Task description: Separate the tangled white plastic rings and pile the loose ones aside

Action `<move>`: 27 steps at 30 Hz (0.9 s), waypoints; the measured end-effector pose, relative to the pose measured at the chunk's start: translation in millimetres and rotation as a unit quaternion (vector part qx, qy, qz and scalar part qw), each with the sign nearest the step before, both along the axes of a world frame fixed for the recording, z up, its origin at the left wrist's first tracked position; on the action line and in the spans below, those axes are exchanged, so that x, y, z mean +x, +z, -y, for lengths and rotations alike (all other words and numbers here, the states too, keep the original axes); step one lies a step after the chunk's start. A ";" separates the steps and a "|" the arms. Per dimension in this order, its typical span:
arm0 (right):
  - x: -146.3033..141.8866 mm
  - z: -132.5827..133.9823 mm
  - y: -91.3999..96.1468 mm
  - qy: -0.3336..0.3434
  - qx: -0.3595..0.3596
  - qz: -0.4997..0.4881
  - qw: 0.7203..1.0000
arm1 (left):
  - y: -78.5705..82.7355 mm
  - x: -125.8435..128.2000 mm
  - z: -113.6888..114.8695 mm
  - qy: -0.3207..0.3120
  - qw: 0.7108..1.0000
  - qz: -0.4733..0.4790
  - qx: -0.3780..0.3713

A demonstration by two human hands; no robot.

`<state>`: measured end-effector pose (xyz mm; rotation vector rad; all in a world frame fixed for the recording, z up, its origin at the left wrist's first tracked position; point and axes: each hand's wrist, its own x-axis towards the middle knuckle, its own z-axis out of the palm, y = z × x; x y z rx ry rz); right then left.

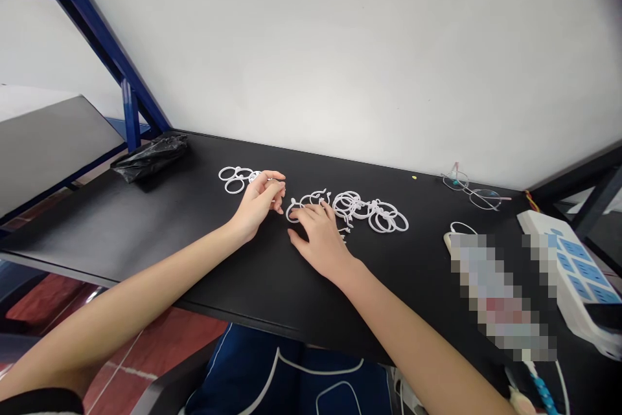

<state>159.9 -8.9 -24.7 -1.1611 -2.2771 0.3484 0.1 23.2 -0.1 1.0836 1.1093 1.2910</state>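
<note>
White looped rings, like plastic curtain rings or cable loops, lie on the black table (204, 311). A small group of rings (237, 171) is at the left, just beyond my left hand (262, 201). That hand's fingers are curled together with the thumb against them; anything pinched there is hidden. My right hand (318, 234) reaches palm down over the near side of some open white loops (318, 196), thumb spread from the fingers. The fingertips are at or on one loop. Right of this hand lies a larger tangled pile of closed rings (359, 209).
A crumpled black plastic bag (150, 155) lies at the table's left end. Eyeglasses (469, 191) rest near the wall on the right. In front of them are a blurred-out phone-like object (500, 298) with a cable and a white power strip (573, 279).
</note>
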 end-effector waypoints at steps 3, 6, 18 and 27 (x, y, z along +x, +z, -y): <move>0.5 2.5 3.2 0.047 0.014 0.061 0.997 | 0.8 -0.8 -0.2 0.003 1.000 -0.005 -0.003; 0.7 4.1 5.4 0.071 0.031 0.092 0.993 | -0.1 -0.2 0.1 -0.008 1.000 -0.017 0.001; -0.3 0.3 3.9 0.042 -0.018 -0.025 0.999 | 3.0 -31.9 -7.6 -0.126 0.771 -0.566 0.263; -0.4 -3.2 0.3 -0.023 -0.025 -0.094 0.995 | 8.0 -35.8 -11.0 -0.173 0.688 -0.667 0.229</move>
